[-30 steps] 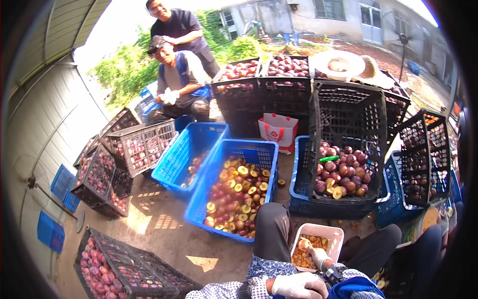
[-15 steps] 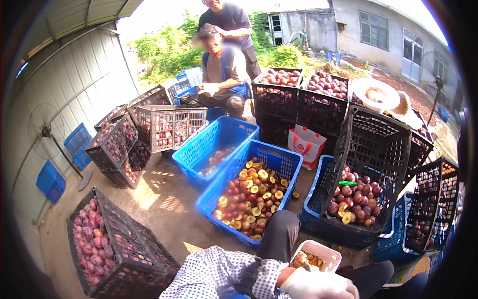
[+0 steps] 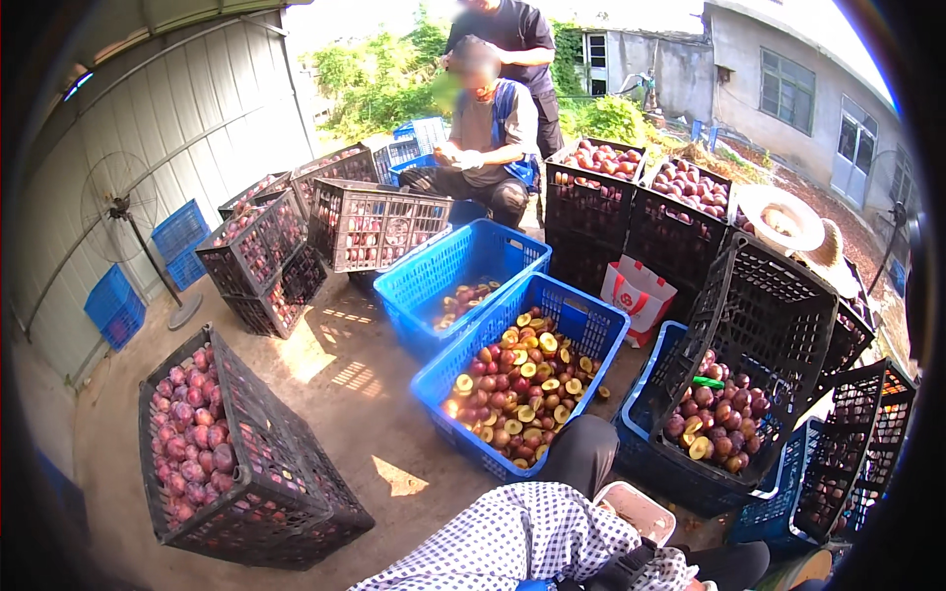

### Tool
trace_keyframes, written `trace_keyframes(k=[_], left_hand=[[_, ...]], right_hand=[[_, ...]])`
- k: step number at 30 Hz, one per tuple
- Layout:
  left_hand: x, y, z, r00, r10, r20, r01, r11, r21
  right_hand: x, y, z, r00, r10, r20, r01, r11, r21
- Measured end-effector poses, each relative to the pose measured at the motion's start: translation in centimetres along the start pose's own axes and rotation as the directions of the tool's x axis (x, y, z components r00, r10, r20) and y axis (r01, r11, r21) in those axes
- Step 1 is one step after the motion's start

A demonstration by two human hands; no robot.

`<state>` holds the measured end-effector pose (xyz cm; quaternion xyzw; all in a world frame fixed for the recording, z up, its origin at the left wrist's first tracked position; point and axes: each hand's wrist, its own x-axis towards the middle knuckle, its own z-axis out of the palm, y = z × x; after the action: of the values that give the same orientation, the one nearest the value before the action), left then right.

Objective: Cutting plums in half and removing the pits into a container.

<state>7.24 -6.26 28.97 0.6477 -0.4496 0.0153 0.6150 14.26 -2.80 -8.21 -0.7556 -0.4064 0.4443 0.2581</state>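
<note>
My left arm, in a checked sleeve (image 3: 532, 537) with a dark band near the wrist, reaches across the bottom; its hand is cut off by the lower edge. My right hand is out of view. Just beyond the left forearm is a small pale pink tub (image 3: 658, 514), partly hidden by the sleeve. In front of my knee stands a blue crate (image 3: 611, 340) of halved and whole plums (image 3: 527, 384), many showing yellow flesh. To the right, a tilted black crate (image 3: 778, 320) holds whole plums (image 3: 724, 419), a few cut pieces and a green-handled tool (image 3: 708, 381).
Another blue crate (image 3: 404, 305) with some cut plums stands beyond. A black crate (image 3: 286, 483) of plums is at left, stacked crates (image 3: 589, 212) behind. A seated person (image 3: 493, 138) and a standing one (image 3: 527, 59) are at the back. A red-and-white bag (image 3: 641, 295) and a fan (image 3: 120, 207) stand nearby.
The view has swung left and the scene has shifted rightward. My white-gloved left hand, visible over the pink tub before, has dropped out past the lower edge.
</note>
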Motion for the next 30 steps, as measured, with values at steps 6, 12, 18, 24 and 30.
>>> trace_keyframes(k=[6, 12, 18, 24, 30], left_hand=[[-1.0, -0.3, 2.2, 0.981, -0.183, -0.064, 0.164, 0.959, -0.232], [-3.7, -0.4, 4.2, 0.984, -0.116, -0.132, 0.110, 0.992, -0.059], [-10.5, 1.3, -3.1, 0.888, -0.354, -0.293, 0.452, 0.789, 0.417], [-7.4, -1.9, -4.9, 0.572, -0.754, -0.324, 0.727, 0.648, -0.227], [-6.1, 2.5, -0.6, 0.901, -0.407, -0.152, 0.433, 0.868, 0.242]], right_hand=[[-2.2, 2.6, 1.7, 0.905, -0.418, 0.078, 0.417, 0.836, -0.356], [-6.3, -2.1, 3.5, 0.985, 0.155, -0.080, -0.132, 0.964, 0.231], [-3.6, -7.1, 3.0, 0.974, 0.220, -0.062, -0.203, 0.957, 0.207], [-4.9, -3.6, -2.3, 0.910, 0.400, -0.108, -0.358, 0.891, 0.279], [-5.0, -7.1, 2.3, 0.949, 0.311, -0.049, -0.286, 0.918, 0.276]])
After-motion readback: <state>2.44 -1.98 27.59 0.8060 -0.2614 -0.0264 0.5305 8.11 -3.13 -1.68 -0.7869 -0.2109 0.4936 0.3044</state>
